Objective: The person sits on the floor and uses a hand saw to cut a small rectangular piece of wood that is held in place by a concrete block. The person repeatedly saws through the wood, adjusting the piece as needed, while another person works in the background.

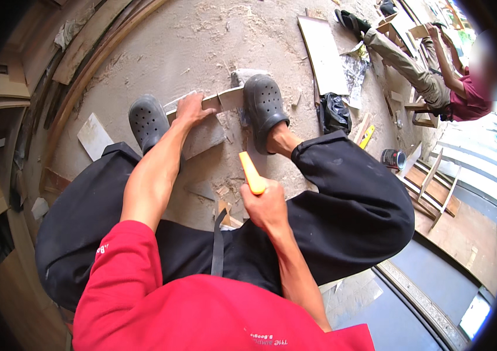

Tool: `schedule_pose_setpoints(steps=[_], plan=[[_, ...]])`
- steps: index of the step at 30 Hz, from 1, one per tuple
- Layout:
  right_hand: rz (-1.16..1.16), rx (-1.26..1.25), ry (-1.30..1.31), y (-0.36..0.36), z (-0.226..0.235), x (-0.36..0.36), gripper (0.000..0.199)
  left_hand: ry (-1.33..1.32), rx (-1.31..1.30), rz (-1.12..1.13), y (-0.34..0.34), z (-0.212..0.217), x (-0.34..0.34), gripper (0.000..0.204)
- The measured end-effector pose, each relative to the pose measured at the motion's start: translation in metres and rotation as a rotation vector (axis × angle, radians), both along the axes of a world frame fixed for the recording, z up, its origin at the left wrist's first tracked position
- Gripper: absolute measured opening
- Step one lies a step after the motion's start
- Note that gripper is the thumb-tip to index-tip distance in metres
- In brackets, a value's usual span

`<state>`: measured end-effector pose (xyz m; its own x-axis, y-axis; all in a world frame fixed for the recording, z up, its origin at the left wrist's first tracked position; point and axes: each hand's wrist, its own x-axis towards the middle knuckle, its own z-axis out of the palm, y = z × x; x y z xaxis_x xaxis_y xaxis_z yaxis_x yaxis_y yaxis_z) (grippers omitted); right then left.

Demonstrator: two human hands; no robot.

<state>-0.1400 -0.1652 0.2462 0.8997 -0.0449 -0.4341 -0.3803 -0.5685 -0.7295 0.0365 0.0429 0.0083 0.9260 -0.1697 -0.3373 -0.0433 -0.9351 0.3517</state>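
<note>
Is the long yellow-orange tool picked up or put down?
Picked up: the long yellow-orange tool is in the person's right hand, curled around one end.

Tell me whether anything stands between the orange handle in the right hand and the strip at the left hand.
Nothing visible does. Dusty floor shows between the orange handle in the right hand and the strip; the right shoe, at the strip's right end, borders that path.

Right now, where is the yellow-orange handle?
In the head view, the yellow-orange handle is in the person's right hand, near the middle of the picture, just below the grey clog on the right foot.
</note>
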Motion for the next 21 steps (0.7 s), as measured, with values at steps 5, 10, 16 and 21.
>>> schedule_pose_setpoints(steps=[5, 10, 16, 21], plan=[[-0.035, 0.001, -0.057, 0.012, -0.023, 0.024, 0.028, -0.019, -0.011, -0.010, -0.004, 0.002, -0.009, 0.062], [-0.017, -0.018, -0.073, 0.009, -0.007, -0.005, 0.027, -0.003, -0.060, 0.005, 0.002, 0.012, 0.002, 0.059], [-0.076, 0.074, 0.013, 0.005, -0.022, 0.010, 0.026, -0.020, -0.028, 0.006, -0.003, 0.002, 0.003, 0.058], [-0.053, 0.017, 0.002, 0.007, -0.013, -0.001, 0.025, 0.024, -0.112, 0.012, 0.002, 0.008, 0.001, 0.057]])
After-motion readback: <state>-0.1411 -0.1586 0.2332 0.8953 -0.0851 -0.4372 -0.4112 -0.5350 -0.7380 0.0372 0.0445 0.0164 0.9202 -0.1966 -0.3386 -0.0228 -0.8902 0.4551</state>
